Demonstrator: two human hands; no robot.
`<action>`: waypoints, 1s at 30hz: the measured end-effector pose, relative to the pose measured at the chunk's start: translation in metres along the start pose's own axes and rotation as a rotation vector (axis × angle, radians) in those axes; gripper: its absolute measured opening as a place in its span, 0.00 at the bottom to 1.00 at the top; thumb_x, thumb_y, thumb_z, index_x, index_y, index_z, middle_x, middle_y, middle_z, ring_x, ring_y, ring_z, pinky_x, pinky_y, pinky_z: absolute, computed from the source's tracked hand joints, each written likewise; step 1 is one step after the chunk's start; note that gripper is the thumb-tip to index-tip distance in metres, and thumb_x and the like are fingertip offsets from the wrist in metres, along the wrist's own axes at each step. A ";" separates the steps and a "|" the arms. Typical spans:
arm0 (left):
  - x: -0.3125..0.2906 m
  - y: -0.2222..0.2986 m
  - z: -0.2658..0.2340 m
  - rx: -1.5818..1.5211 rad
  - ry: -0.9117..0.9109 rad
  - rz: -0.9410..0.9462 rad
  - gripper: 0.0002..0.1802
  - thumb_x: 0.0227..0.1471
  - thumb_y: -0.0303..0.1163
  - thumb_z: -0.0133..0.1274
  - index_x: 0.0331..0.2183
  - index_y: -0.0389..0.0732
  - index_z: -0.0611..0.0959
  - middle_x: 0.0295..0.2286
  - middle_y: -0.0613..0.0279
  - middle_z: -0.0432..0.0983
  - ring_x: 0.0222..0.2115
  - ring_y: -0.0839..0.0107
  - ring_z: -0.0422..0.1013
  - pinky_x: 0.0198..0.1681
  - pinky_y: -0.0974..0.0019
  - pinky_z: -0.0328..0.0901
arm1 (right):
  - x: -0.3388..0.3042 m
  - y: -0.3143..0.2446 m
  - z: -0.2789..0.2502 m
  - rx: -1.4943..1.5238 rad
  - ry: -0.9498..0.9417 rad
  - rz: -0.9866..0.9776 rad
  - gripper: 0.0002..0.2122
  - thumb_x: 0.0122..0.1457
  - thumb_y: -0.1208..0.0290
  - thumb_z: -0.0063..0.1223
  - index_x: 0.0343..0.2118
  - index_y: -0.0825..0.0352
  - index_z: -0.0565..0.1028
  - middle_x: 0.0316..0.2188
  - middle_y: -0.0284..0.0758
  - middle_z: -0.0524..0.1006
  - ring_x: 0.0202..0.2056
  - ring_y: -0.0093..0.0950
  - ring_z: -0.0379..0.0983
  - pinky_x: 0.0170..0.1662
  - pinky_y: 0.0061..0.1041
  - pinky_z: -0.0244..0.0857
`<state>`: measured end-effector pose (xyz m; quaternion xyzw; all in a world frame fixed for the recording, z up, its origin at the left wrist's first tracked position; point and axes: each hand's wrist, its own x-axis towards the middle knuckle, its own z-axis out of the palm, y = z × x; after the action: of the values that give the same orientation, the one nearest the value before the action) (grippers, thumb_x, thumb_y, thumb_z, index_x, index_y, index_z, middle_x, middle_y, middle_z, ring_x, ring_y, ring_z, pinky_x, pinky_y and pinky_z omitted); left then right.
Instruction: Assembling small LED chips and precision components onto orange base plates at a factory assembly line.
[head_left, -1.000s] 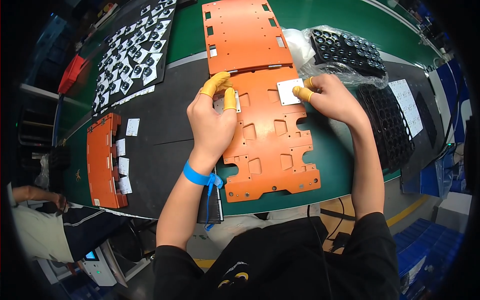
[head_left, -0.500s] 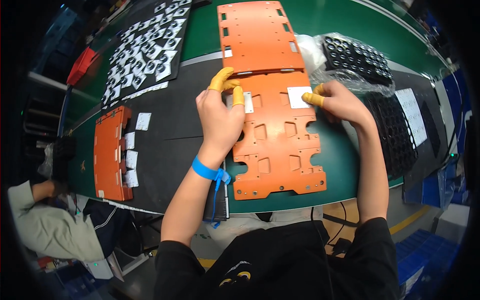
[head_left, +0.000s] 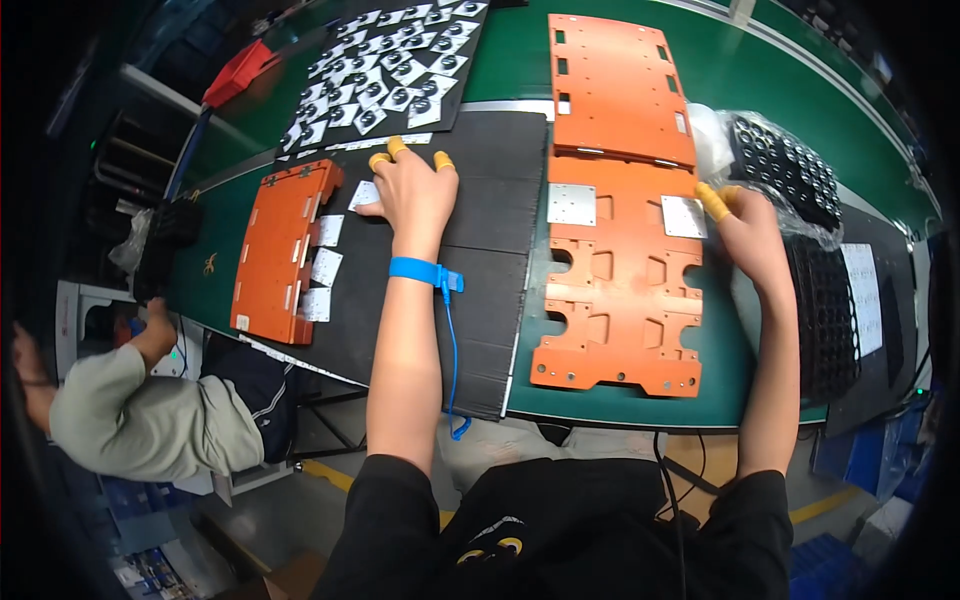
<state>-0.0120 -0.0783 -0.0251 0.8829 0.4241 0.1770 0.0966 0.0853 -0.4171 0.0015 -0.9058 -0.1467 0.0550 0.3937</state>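
My left hand (head_left: 415, 195), with yellow finger cots and a blue wrist strap, is spread over the dark mat. Its thumb is beside a small white plate (head_left: 363, 196). My right hand (head_left: 748, 230), also in yellow finger cots, hovers at the right edge of an orange cut-out panel (head_left: 620, 265), holding nothing that shows; some of its fingers are hidden. Two pale square plates lie on this panel: the left plate (head_left: 572, 205) and the right plate (head_left: 684, 216), close to my right fingertips. A second orange panel (head_left: 618, 90) adjoins its far end.
An orange housing (head_left: 285, 250) lies at left beside several small white plates (head_left: 325, 266). Behind it, a black sheet (head_left: 465, 75) carries many white cards with round black parts. Black trays (head_left: 820, 320), some in clear plastic, stand at right. A co-worker's sleeve (head_left: 150, 420) shows at lower left.
My left hand has left the orange panel and moved left to the small white plates. My right thumb has come off the right plate. The view has shifted left.
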 end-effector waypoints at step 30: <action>-0.032 0.029 0.009 0.004 -0.077 0.305 0.29 0.49 0.42 0.54 0.51 0.38 0.73 0.51 0.44 0.65 0.53 0.49 0.56 0.49 0.38 0.50 | 0.007 0.012 -0.003 0.164 -0.403 0.127 0.21 0.55 0.57 0.60 0.18 0.72 0.72 0.11 0.28 0.68 0.12 0.18 0.67 0.13 0.19 0.58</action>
<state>-0.0064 -0.1220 -0.0313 0.9434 0.2813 0.1548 0.0832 0.0950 -0.4250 -0.0048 -0.8489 -0.1598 0.2712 0.4246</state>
